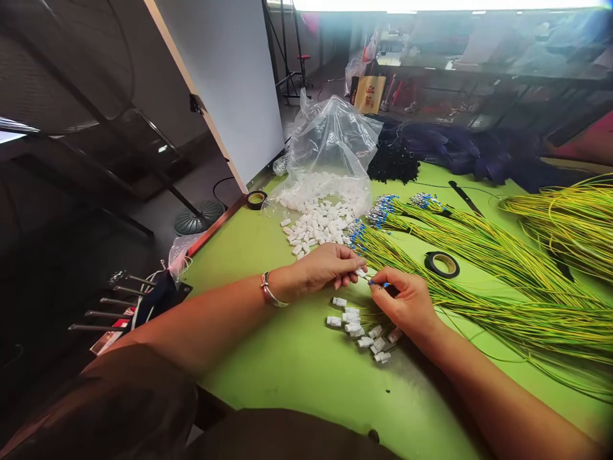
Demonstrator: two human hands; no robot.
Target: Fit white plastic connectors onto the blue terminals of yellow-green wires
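My left hand [330, 267] pinches a small white plastic connector housing [361, 273] over the green table. Just to its right, my right hand [402, 297] closes on a wire with a blue-sleeved terminal end [371, 282]; the wire's tip is close to the housing, and I cannot tell whether it sits inside. Below the hands lies a group of white connectors [354, 328] with thin wires attached. Ahead of my left hand, loose white housings [313, 227] spill from a clear plastic bag [330, 140]. Yellow-green wire bundles [460, 255] with blue terminal ends stretch to the right.
A roll of black tape [441, 264] rests on the wires, and another tape roll [257, 199] lies by the table's left edge. Black parts [395, 163] and dark cable bundles [460, 150] lie at the back. A white panel [225, 76] stands at the far left side.
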